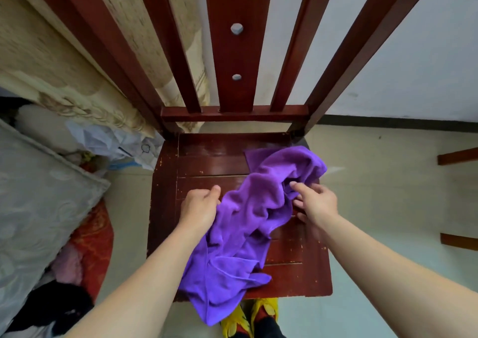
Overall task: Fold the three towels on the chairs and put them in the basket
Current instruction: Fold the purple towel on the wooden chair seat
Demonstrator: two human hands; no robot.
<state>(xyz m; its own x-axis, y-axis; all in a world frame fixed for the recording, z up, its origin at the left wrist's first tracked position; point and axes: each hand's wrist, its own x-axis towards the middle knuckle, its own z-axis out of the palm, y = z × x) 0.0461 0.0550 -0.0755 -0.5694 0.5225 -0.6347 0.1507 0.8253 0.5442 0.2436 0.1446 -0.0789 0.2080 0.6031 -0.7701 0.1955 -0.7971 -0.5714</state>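
A crumpled purple towel [248, 223] lies across the seat of a dark red wooden chair [204, 161], one end hanging over the seat's front edge. My left hand [200, 207] is closed on the towel's left edge near the middle of the seat. My right hand [314, 201] pinches a fold of the towel at its right side, with the fingers partly spread. No basket and no other towel is in view.
The chair's slatted back [235, 53] rises straight ahead. A mattress [33, 198], bedding and bags crowd the left side. Pale floor [388, 195] lies to the right, with parts of another wooden piece [457, 242] at the right edge. Yellow slippers [263, 311] show below the seat.
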